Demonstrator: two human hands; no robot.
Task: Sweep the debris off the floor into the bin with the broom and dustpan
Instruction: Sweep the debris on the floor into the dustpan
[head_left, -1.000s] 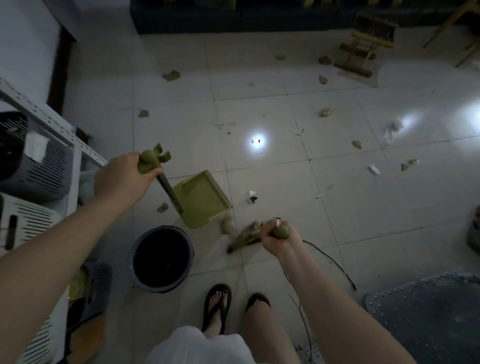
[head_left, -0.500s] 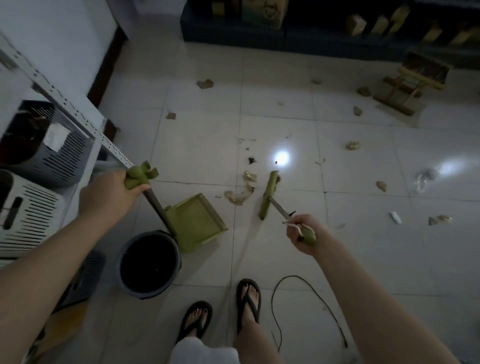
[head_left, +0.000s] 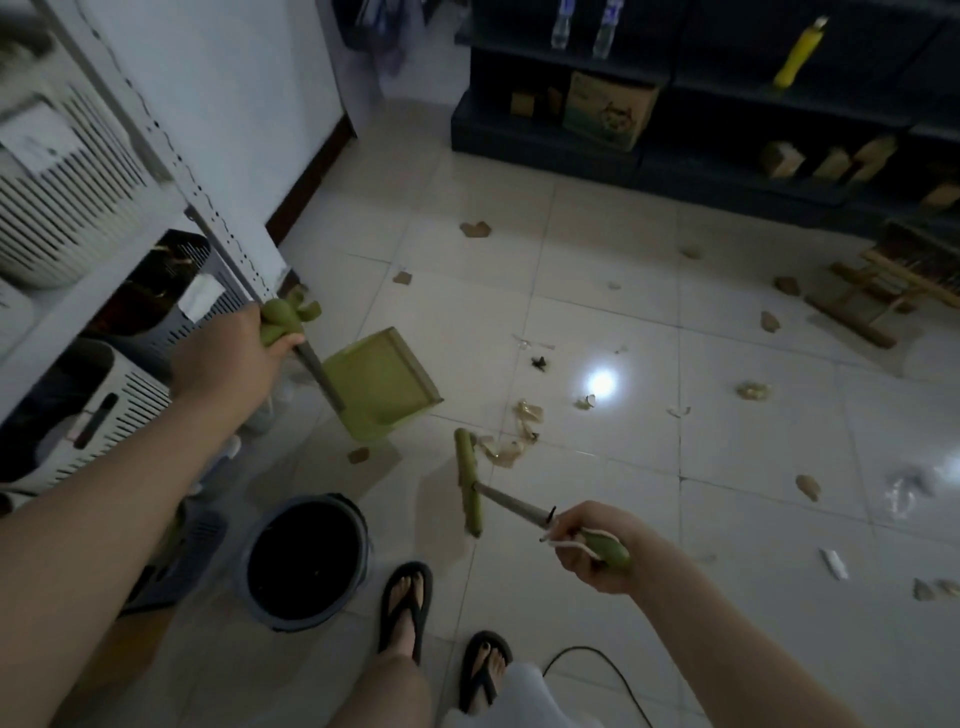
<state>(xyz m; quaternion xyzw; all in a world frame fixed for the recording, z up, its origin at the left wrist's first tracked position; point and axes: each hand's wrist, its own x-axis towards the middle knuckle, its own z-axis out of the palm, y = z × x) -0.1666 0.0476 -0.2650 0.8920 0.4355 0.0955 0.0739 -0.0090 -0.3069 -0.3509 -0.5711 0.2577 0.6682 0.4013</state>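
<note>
My left hand (head_left: 228, 358) grips the green top of the dustpan's long handle; the green dustpan (head_left: 379, 384) hangs tilted just above the floor. The green grip of a short broom is held in my right hand (head_left: 592, 545), and the broom's green head (head_left: 467, 480) lies on the tiles beside a small pile of crumpled debris (head_left: 511, 436). A dark round bin (head_left: 306, 561) stands on the floor below the dustpan, left of my feet. More scraps (head_left: 750, 389) lie scattered across the pale tiles.
A white shelf rack (head_left: 171, 171) with slatted baskets stands close on the left. Dark shelving (head_left: 675, 119) with boxes and bottles lines the far wall. A wooden stool (head_left: 883, 291) sits at the right. A black cable (head_left: 597, 670) runs by my sandalled feet.
The view has tilted up, showing the far shelves. The broom head has drawn back toward me, left of the debris pile. The dustpan has stayed beside the bin.
</note>
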